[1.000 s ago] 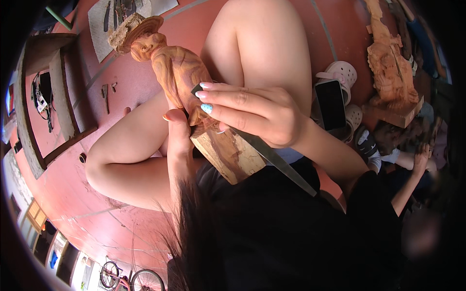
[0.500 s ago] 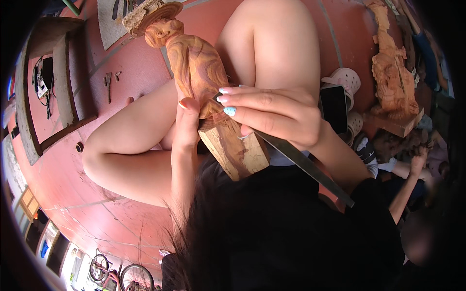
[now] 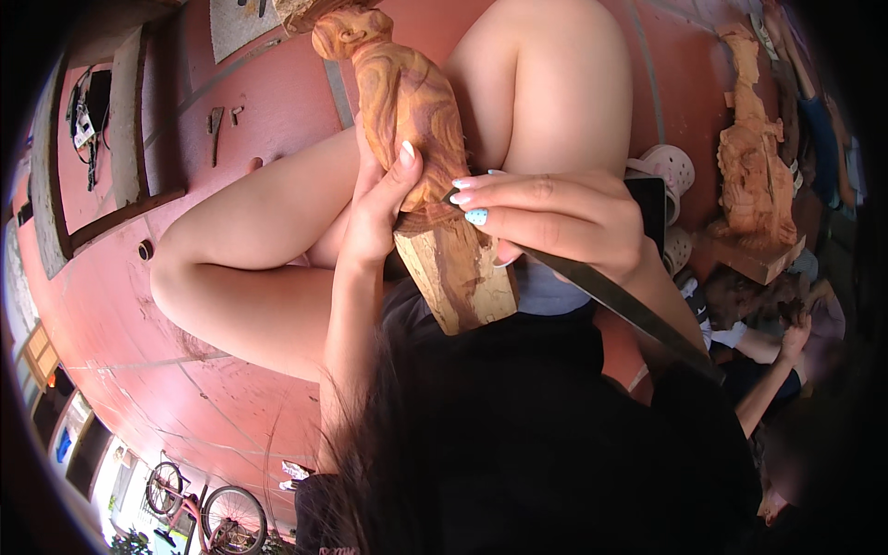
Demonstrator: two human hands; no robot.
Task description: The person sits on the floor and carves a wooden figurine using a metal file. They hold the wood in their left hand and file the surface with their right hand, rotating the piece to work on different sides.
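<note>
A carved wooden figure (image 3: 412, 106) with swirling brown grain lies tilted across my lap, its uncut pale block base (image 3: 462, 282) toward my body. My left hand (image 3: 377, 202) wraps its lower part from the left, the thumb laid along the carved side. In my right hand (image 3: 564, 217) is a long, flat, dark metal file (image 3: 629, 314). Its tip touches or nearly touches the wood just above the base, and its far end runs back past my right wrist. The fingers cover the middle of the file. The top of the carving is cut off by the picture's upper edge.
Another carved wooden piece (image 3: 754, 176) stands to the right, near pale clogs (image 3: 671, 171) and a dark flat object (image 3: 647, 199). A co-worker's arm (image 3: 782, 370) shows at far right. At left are a wooden frame (image 3: 134, 120) and small wooden bits (image 3: 215, 134) on the tiled floor.
The carving and both hands now sit farther right in the picture, as the view has shifted. My left thumb has moved up along the figure's side. The file remains in my right hand.
</note>
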